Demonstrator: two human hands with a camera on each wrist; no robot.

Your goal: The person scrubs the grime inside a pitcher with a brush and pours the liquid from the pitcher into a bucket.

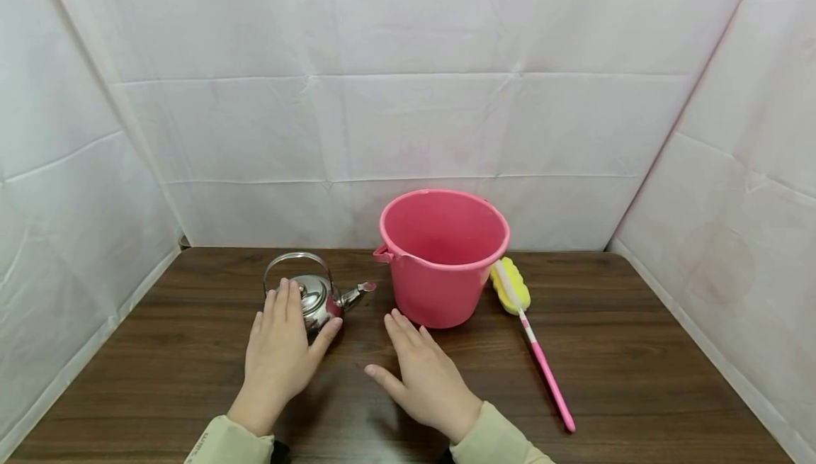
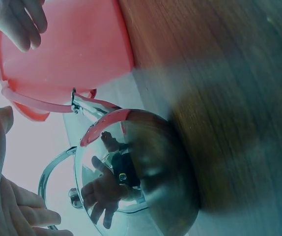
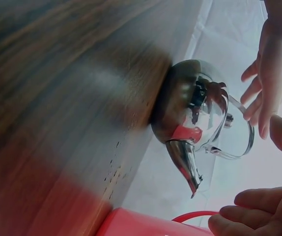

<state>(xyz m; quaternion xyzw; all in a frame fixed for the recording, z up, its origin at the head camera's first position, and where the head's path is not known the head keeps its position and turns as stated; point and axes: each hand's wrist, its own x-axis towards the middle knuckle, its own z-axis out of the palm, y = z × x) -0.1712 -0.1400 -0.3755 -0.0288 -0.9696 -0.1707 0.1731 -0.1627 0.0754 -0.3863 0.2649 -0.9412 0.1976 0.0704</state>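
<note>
A shiny metal kettle with an arched handle stands on the left half of the table, its spout aimed right at the bucket. My left hand is spread in front of the kettle, fingers straight; in the left wrist view the kettle's body mirrors that hand, and no grip on it shows. Before the pink bucket hovers my right hand, fingers extended and thumb held apart, holding nothing. In the right wrist view the left hand appears near the kettle's handle.
Right of the bucket lies a brush with a yellow sponge head and a pink-and-white handle, its head close against the bucket's side. The dark wooden table is bordered by white cloth walls at the back and both sides.
</note>
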